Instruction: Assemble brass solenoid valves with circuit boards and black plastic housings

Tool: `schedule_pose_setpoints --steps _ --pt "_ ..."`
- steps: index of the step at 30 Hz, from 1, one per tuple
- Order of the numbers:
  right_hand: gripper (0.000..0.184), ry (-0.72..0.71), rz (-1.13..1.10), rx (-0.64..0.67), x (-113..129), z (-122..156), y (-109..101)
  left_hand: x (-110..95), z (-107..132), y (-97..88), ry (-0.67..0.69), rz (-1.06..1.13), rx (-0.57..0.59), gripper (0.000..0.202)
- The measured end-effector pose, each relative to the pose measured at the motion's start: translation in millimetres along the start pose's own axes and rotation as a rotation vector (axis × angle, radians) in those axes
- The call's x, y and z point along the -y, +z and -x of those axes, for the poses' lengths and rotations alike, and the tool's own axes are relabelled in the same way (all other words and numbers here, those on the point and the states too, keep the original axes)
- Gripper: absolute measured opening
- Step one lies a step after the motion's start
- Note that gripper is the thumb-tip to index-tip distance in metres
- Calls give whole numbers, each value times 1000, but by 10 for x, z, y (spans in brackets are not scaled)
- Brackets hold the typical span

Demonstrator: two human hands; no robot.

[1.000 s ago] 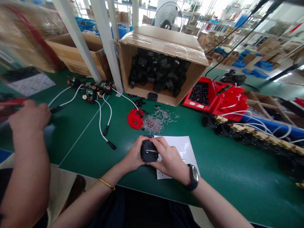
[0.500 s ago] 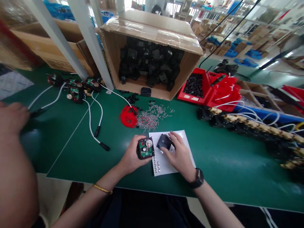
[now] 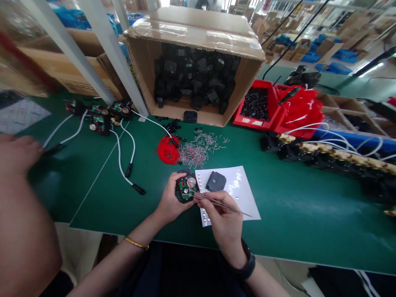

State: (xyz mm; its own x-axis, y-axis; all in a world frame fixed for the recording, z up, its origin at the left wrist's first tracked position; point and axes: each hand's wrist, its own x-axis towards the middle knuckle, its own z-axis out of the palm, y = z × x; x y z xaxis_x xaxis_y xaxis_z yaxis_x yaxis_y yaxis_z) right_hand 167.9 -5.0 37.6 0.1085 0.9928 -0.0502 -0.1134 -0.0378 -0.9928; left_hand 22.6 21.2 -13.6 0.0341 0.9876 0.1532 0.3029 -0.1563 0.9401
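My left hand (image 3: 171, 197) grips a small open black housing with a green circuit board (image 3: 187, 189) inside, its round silver parts facing up. A pair of tweezers (image 3: 224, 203) is pinched in my right hand (image 3: 223, 214), with the tips over the circuit board; whether they touch it I cannot tell. Just to the right, a black cover (image 3: 215, 182) lies on a white sheet (image 3: 246, 196). Small silver dots run along the sheet's left edge, partly hidden by my right hand.
Behind are red wires (image 3: 168, 150), scattered small pins (image 3: 198, 152) and a cardboard box (image 3: 194, 29) of black housings. Red bins (image 3: 252, 122) and a row of brass-fitted units (image 3: 324, 149) stand right. Cabled boards (image 3: 99, 123) and another person's arm (image 3: 24, 206) are left.
My right hand has let go of the black cover, which now lies on the sheet, and holds tweezers over the circuit board. My left hand still holds the housing.
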Motion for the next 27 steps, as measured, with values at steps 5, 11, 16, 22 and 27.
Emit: schedule_pose_setpoints --steps 5,11,16,22,27 --pt "9 -51 116 -34 -39 5 -12 10 -1 6 -1 12 -5 68" --pt "6 -94 158 -4 -53 0 -10 17 -3 -2 12 2 0 68" --pt "6 -113 202 -6 -40 -4 4 10 -4 10 5 1 -24 66" --pt "4 -183 331 9 59 -36 50 53 10 9 7 24 -30 66" --pt "6 -186 333 91 141 -91 63 90 16 -1 15 43 -32 68"
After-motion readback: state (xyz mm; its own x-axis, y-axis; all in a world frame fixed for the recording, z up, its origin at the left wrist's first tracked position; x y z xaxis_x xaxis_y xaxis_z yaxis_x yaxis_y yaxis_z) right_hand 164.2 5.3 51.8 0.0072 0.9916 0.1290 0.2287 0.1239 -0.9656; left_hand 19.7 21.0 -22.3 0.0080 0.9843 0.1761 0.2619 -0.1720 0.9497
